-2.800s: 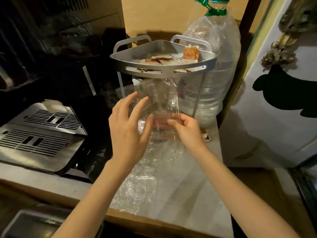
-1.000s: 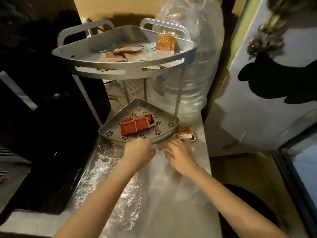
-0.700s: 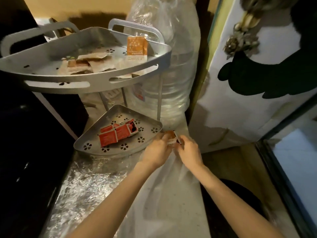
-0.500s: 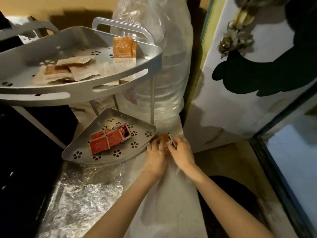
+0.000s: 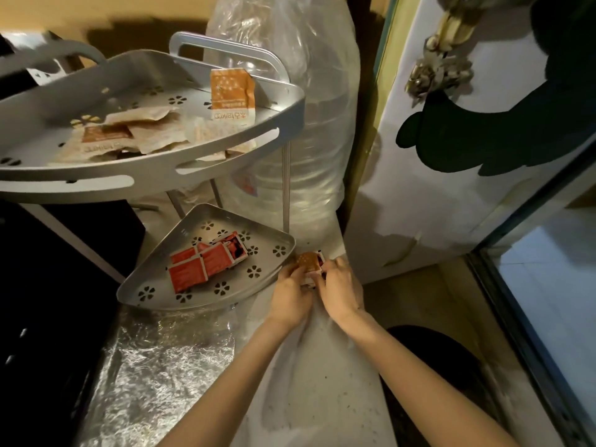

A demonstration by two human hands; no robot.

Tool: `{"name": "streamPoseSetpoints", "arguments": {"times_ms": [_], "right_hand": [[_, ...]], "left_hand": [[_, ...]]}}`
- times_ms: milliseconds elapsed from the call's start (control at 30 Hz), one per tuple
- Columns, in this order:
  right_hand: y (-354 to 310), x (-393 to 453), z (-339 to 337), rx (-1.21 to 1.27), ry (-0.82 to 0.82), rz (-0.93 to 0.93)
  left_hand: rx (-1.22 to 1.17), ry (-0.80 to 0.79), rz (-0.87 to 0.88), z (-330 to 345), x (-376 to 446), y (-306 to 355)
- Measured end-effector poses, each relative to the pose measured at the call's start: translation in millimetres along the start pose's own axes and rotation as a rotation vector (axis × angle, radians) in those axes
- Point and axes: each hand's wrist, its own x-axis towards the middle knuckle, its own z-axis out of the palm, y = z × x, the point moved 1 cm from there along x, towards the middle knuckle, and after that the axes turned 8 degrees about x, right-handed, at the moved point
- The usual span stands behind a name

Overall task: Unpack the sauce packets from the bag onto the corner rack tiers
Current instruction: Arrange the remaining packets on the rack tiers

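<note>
Both hands meet at the counter's edge, just right of the lower tier (image 5: 206,298): the left hand (image 5: 290,293) and right hand (image 5: 338,288) have fingers curled around a small clutch of packets (image 5: 310,262), brown one on top. Red packets (image 5: 206,264) lie flat on that lower tier; brown packets (image 5: 142,133) sit on the upper tier (image 5: 154,166). The clear bag (image 5: 154,366) lies crumpled on the counter.

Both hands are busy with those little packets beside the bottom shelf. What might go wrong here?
The small packets pinched between the left hand and right hand sit near the counter's right edge; one could slip and fall off. A careless lift might also bump the lower tier and shift the red packets.
</note>
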Motion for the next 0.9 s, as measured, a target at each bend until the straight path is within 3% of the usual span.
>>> {"name": "streamPoseSetpoints", "arguments": {"times_ms": [167, 267, 433, 600, 900], "right_hand": [[-6.0, -6.2, -11.4, 0.379, -0.05, 0.071], [-19.7, -13.1, -30.8, 0.472, -0.068, -0.015], [-55.2, -28.1, -72.4, 0.645, -0.097, -0.129], [-92.9, -33.6, -109.8, 0.779, -0.075, -0.287], [-191.5, -26.6, -188.5, 0.967, -0.113, -0.755]], "left_hand": [[-0.201, -0.005, -0.025, -14.3, -5.7, 0.0], [-0.449, 0.031, -0.139, -28.8, -14.4, 0.4], [-0.545, -0.032, -0.165, -67.0, -28.4, 6.6], [-0.64, -0.048, 0.025, -124.4, -60.2, 28.3], [-0.266, 0.356, 0.434, -255.7, -111.9, 84.1]]}}
